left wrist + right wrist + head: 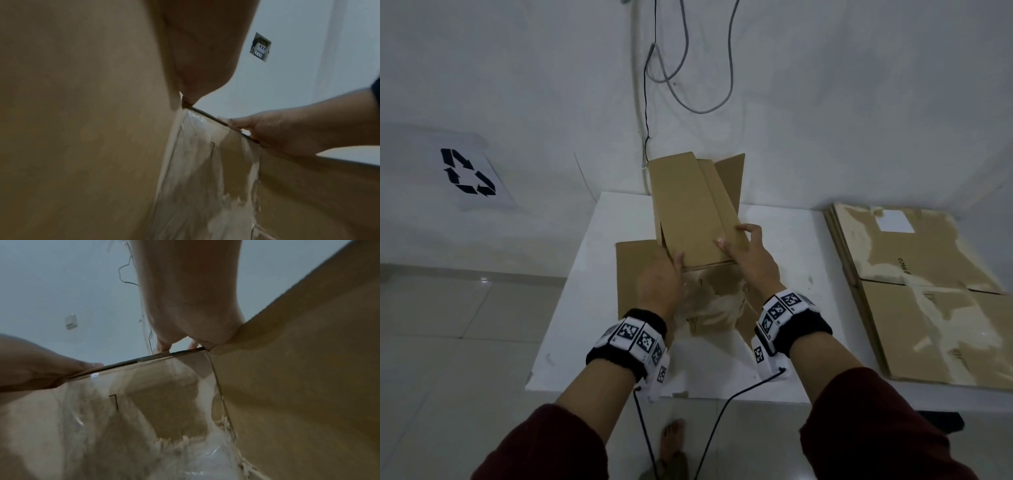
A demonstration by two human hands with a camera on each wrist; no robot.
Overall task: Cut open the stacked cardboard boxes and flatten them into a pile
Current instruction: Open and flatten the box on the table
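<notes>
An opened brown cardboard box (688, 205) stands tilted on the white table (592, 308), its flaps spread out towards the wall and towards me. My left hand (674, 267) grips the near edge of its upper panel at the left corner. My right hand (736, 240) grips the same edge at the right corner, thumb on top. In the left wrist view the right hand (277, 129) pinches the panel edge above torn clear tape (205, 178). The right wrist view shows the left hand (41, 366) holding that edge above the taped panel (144, 402).
A pile of flattened cardboard (928, 291) lies on the table's right side. A sheet with a recycling sign (467, 171) is on the wall at left. Cables (688, 85) hang down the wall behind the box. My bare foot (671, 442) is on the tiled floor below.
</notes>
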